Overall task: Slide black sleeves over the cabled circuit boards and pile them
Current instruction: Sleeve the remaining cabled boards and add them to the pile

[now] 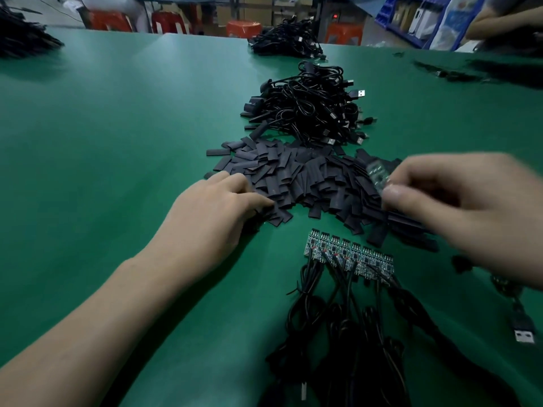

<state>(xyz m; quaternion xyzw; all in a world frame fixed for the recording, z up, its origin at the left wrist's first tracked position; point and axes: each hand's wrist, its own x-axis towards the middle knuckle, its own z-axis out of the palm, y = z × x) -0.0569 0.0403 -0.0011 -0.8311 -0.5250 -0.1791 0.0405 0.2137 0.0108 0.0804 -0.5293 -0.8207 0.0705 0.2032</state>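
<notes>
A heap of flat black sleeves (296, 174) lies in the middle of the green table (102, 142). My left hand (214, 212) rests at the heap's left edge, its fingertips pinching a sleeve (271, 214). My right hand (458, 212), blurred, pinches a green circuit board (377, 173) between thumb and fingers above the heap's right side. In front of the heap, a row of several bare circuit boards (349, 257) lies side by side, their black cables (346, 333) trailing toward me. Behind the heap sits a pile of sleeved boards with coiled USB cables (311, 110).
More black cable piles lie at the far centre (286, 39), far left (23, 36) and far right (476, 71). A loose USB plug (524, 333) lies at the right. Another person's arm (499, 22) shows at the top right. Orange stools (111, 20) stand beyond the table.
</notes>
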